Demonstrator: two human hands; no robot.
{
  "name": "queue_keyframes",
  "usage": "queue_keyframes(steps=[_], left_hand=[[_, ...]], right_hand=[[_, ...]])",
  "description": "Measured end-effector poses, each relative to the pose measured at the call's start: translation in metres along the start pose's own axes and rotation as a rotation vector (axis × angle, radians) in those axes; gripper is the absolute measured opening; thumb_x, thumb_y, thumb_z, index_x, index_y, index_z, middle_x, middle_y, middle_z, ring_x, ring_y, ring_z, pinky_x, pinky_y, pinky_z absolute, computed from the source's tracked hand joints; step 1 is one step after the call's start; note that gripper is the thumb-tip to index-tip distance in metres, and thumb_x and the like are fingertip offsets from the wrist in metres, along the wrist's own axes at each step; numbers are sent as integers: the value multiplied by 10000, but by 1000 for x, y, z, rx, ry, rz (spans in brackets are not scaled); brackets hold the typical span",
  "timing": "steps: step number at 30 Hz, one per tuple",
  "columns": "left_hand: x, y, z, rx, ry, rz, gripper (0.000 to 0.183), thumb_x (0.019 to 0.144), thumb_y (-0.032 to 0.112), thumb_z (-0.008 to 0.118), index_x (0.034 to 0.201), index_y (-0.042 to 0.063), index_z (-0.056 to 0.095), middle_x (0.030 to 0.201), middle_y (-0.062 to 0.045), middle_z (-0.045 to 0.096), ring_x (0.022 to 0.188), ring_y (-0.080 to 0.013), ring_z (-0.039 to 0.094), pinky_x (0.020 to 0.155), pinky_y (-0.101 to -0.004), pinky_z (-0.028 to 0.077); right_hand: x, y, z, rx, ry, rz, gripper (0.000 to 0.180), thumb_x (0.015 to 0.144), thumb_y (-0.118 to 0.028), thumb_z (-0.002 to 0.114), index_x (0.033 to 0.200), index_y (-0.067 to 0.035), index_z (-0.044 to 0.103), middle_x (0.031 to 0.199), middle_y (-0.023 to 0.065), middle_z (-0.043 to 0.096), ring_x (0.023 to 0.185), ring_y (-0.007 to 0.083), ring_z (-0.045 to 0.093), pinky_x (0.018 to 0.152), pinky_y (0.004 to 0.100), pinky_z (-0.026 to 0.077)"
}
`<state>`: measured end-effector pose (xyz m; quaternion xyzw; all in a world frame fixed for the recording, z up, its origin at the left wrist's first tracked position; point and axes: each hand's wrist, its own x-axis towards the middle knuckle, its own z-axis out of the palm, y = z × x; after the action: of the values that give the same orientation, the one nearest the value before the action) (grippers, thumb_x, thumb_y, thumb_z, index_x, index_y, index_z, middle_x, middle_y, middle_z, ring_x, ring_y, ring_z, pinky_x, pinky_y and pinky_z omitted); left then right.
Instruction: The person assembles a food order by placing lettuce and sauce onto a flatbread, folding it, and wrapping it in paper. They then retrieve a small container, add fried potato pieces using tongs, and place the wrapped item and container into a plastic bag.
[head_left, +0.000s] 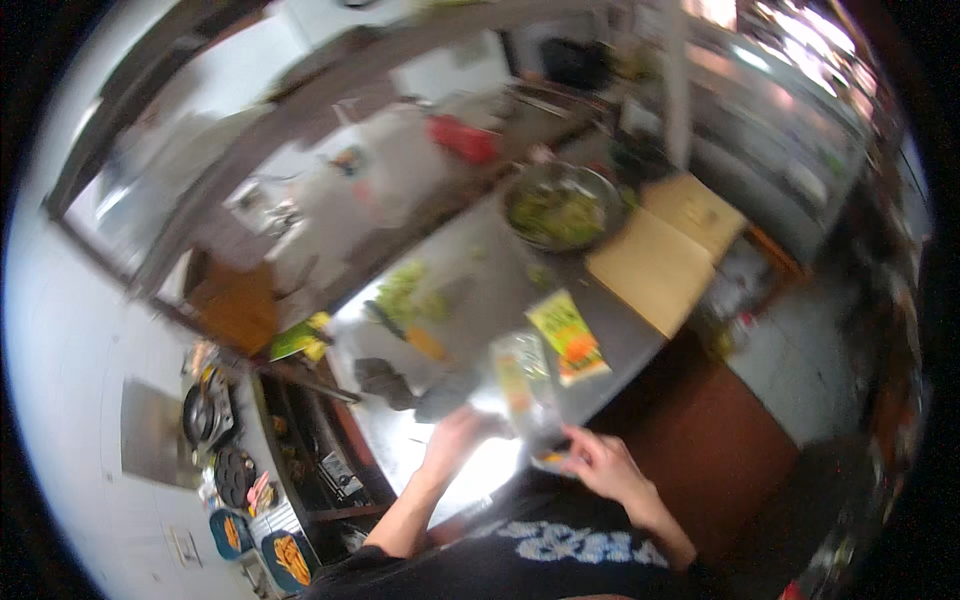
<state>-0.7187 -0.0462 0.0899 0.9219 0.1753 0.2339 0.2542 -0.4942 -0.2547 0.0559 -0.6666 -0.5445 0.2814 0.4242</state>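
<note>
My right hand (604, 463) pinches the edge of a small plastic packet (551, 457) with some orange on it, close to the front of my shirt. Blurred by motion, my left hand (456, 441) is over a bright glare on the metal tabletop (480, 480); whether its fingers hold anything is unclear. Just beyond the hands lies a clear plastic bag (521, 379) with a printed strip. To its right is a yellow-green printed packet (570, 337). A yellow-handled knife (409, 334) lies beside chopped green vegetable (405, 289), with a dark crumpled cloth (384, 381) nearer to me.
A metal bowl (559, 206) of greens stands at the far end, beside an unfolded cardboard piece (652, 270) overhanging the table edge. Plastic bags (390, 165) fill a shelf behind. On the left are a counter with a moulded pan (235, 476) and trays of food (289, 559).
</note>
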Motion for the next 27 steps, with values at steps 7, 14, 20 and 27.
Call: queue_keyframes(steps=[7,14,20,27], left_hand=[[167,143,194,-201,-298,231,154,830,137,811,873,34,705,837,-136,622,778,-354,675,678,-443,558],[277,269,329,-560,-620,177,336,941,262,757,1126,-10,685,1126,-197,680,1069,-399,669,901,-455,558],[372,240,423,-483,-367,4,601,921,283,802,1389,3,551,1375,-199,585,1216,-352,633,992,-427,556],[615,50,534,174,31,-211,1080,771,390,907,1595,72,285,1610,-262,339,1442,-450,417,1178,-545,402]], right_hand=[[-52,71,-157,-129,374,-4,271,864,-179,815,1070,-21,736,846,120,688,759,319,689,703,409,567],[-142,139,-343,-223,462,242,131,833,-92,806,873,7,729,821,134,670,731,304,678,663,404,529],[-174,217,-445,-182,622,336,110,826,-3,775,811,40,675,750,127,603,652,252,601,603,344,469],[-220,401,-524,-522,725,338,264,865,-67,780,739,22,566,674,118,503,600,257,493,583,387,428]])
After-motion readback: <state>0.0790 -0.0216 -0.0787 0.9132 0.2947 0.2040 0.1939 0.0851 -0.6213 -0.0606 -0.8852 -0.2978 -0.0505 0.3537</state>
